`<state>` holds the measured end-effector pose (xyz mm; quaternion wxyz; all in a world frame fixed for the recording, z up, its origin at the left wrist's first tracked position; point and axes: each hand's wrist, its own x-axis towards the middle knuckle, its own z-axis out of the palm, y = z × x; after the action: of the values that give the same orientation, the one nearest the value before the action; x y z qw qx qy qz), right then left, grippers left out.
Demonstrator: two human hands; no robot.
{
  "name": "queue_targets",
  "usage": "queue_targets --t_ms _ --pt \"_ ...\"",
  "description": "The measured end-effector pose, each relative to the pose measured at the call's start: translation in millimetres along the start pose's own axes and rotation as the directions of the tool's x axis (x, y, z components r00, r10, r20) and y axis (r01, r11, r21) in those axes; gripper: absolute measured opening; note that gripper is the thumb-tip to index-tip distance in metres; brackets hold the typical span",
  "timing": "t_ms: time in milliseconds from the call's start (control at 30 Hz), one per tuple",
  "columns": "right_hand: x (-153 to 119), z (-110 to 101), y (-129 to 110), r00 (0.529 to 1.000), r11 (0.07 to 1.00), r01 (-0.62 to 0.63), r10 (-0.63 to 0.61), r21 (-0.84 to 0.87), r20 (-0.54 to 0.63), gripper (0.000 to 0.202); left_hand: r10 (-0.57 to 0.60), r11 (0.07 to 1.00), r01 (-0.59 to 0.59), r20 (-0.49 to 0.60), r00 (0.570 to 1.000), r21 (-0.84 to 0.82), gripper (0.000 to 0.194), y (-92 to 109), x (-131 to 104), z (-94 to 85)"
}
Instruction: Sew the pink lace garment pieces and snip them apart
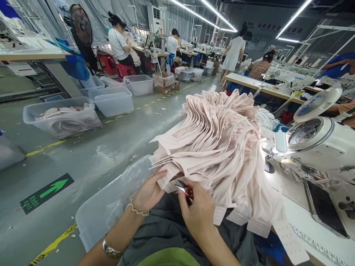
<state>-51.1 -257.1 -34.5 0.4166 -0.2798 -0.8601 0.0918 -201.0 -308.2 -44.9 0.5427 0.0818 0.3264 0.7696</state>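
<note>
A large heap of pale pink garment pieces (210,129), which look like bras with lace and long straps, is stacked over my lap and the sewing table. My left hand (148,192) pinches the edge of one pale pink garment piece (169,175) at the heap's near side. Close to that edge, my right hand (198,207) is closed around small thread snips (188,192) with red handles, their metal tip pointing towards the left fingers. White paper tags (259,227) with print hang from the near right of the heap. My palm hides part of the snips.
A white sewing machine (318,147) stands at the right, with a phone (323,207) on its table. Below my left arm is a clear plastic bin (91,218). More bins (111,101) line the floor at left. Several people sit or stand farther back.
</note>
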Motion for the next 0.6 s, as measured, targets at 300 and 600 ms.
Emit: queue_targets --t_ms 300,600 --pt "0 -2 1 1.000 0.996 -0.024 0.025 -0.090 0.011 0.018 0.004 1.000 -0.003 0.035 0.999 -0.029 0.053 -1 -6 2.2" --pt "11 13 10 0.997 0.933 0.015 0.012 -0.361 0.071 0.021 -0.065 0.996 0.068 0.067 0.996 -0.053 0.045 -28 -21 -7.1"
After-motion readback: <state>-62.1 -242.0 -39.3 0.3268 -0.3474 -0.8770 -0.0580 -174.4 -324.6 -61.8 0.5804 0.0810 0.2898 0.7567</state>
